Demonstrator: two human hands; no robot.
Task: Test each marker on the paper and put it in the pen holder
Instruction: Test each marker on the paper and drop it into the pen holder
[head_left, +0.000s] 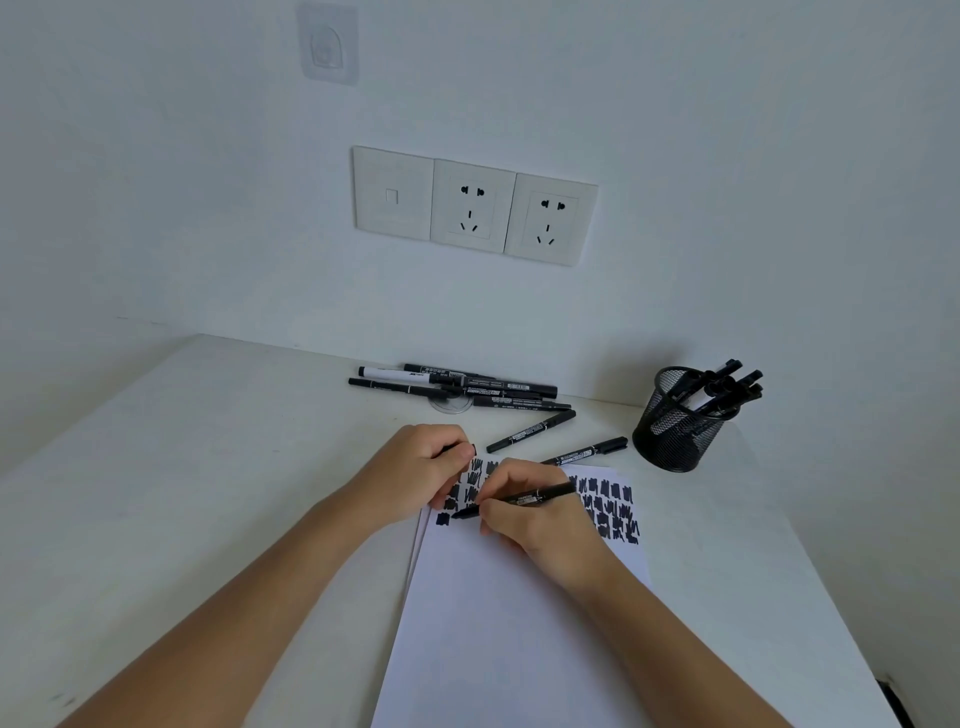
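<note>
My right hand (535, 512) grips a black marker (540, 496) like a pen, its tip down on the white paper (509, 623) beside rows of black test scribbles. My left hand (421, 467) rests on the paper's top left corner, fingers curled round a small black piece that looks like the marker's cap (460, 448). A black mesh pen holder (680, 421) stands at the right with several markers in it. Several more markers lie in a pile (467, 387) near the wall, and two single markers (532, 430) lie between pile and paper.
The white table (208, 467) meets a white wall at the back and ends at the right, past the holder. A panel of wall sockets (472, 205) sits above the marker pile. A clear round disc (452, 405) lies under the pile.
</note>
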